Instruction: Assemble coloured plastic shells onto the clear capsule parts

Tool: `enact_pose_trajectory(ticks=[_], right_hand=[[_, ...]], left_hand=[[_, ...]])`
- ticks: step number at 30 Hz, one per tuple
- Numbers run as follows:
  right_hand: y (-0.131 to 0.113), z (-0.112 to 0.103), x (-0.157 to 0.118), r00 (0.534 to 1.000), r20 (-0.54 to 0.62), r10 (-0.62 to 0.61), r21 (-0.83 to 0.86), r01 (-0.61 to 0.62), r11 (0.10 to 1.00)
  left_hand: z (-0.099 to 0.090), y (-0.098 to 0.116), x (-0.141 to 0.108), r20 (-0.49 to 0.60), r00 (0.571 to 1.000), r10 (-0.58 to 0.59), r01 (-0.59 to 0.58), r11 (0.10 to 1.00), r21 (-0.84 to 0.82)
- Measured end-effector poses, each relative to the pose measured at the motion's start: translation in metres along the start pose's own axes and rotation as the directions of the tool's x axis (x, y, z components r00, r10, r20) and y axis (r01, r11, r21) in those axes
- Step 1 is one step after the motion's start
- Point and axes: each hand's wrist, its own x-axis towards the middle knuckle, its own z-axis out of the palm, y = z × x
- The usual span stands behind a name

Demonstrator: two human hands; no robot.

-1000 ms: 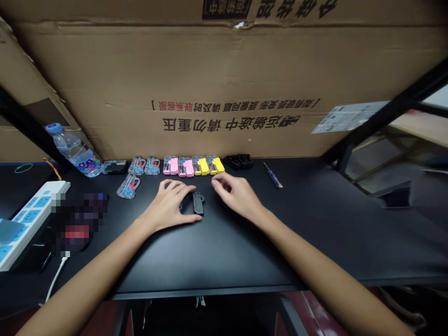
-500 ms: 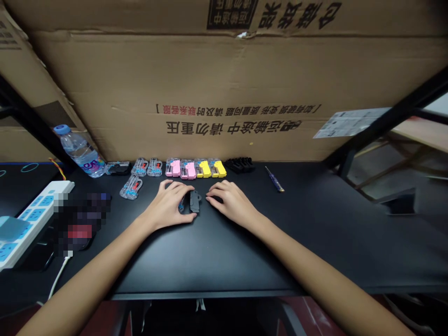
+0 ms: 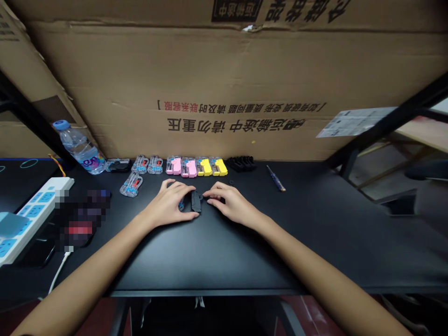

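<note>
Right hand [image 3: 233, 204] closed in | fingers [image 3: 212, 192] touch black plastic part [image 3: 196, 201] | left hand [image 3: 168, 203] cups other side | grip unclear

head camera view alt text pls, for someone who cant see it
A left hand and a right hand are cupped around a small black plastic part on a black desk. Beyond them lies a row of clear, pink and yellow plastic pieces, in front of a large cardboard box.

Dim indoor light | soft shadows | faint sheen on black desk [image 3: 210, 261] | edges bowed
</note>
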Motion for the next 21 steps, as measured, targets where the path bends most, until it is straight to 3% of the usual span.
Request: enact_pose_trajectory(ticks=[3,6,16,21], right_hand=[[-0.004,0.001,0.002,0.996,-0.043,0.081,0.205,-0.07,0.976],[-0.007,0.004,0.003,0.988,-0.005,0.151,0.35,-0.14,0.926],[-0.01,0.019,0.005,0.961,0.009,0.278,0.483,-0.247,0.84],[-0.011,0.021,0.005,0.94,0.07,0.334,0.586,-0.31,0.749]], left_hand=[[0.001,0.001,0.0,-0.001,1.0,0.009,-0.009,1.0,0.005],[0.001,0.003,0.0,0.002,1.0,0.018,-0.018,1.0,0.003],[0.002,0.004,0.0,0.0,0.999,0.053,-0.053,0.999,0.006],[0.0,0.007,0.001,-0.029,0.996,0.082,-0.082,0.997,0.01]])
